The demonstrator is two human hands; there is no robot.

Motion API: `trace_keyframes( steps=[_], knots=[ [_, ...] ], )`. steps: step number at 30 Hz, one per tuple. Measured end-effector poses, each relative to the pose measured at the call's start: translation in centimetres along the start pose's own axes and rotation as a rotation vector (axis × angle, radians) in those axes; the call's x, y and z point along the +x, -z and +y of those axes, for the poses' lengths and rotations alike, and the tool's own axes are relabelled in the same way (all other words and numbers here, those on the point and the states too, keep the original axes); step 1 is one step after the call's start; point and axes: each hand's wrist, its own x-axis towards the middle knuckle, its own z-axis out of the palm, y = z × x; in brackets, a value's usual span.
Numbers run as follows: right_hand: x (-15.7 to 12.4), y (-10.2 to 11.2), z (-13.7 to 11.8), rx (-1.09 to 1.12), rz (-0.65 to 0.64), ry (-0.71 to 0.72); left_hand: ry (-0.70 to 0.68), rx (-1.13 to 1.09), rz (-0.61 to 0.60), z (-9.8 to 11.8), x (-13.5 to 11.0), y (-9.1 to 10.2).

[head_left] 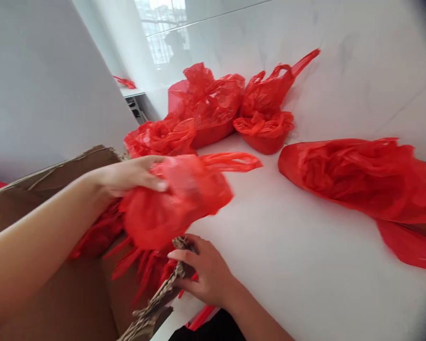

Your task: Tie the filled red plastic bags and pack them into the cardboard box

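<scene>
Closest to me, my right hand is resting on the torn edge of the cardboard box, fingers curled loosely over the ragged flap and pinning it down, not holding anything else. Just above it, my left hand is gripping a red plastic bag, fingers closed over its bunched top, and the bag is hanging over the box's open corner, one handle loop trailing out toward the white counter. More red bags are sitting crumpled inside the box beneath it. To do this well, I am judging that I should be keeping the flap pressed so the box is not shifting, and lifting the bag straight up so its thin film is not snagging on the rough cardboard. Out on the counter, a wide bag is lying flat at the right, two knotted bundles are standing near the tiled wall, a fuller one is sitting beside them, and another is lying just behind the box.
</scene>
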Motion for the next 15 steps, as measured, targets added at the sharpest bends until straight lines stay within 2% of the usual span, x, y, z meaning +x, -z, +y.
trace_keyframes(
  steps=[2, 4, 7, 10, 15],
  knots=[
    [0.1, 0.1, 0.0, 0.019, -0.02, -0.004, 0.098, -0.024, 0.141, -2.7, -5.5, 3.9],
    [0.1, 0.1, 0.0, 0.022, -0.051, -0.017, 0.222, -0.009, 0.265, -5.6, -9.7, 7.1],
    [0.0, -0.2, 0.1, -0.006, -0.071, -0.046, 0.453, 0.005, 0.315, -10.2, -13.0, 10.0],
    [-0.1, -0.5, 0.0, -0.039, -0.059, -0.059, 0.657, 0.044, 0.257, -15.2, -12.9, 11.6],
    [-0.1, -0.7, 0.0, -0.052, -0.05, -0.048, 0.852, 0.249, 0.226, -24.0, -9.8, 12.8]
  ],
)
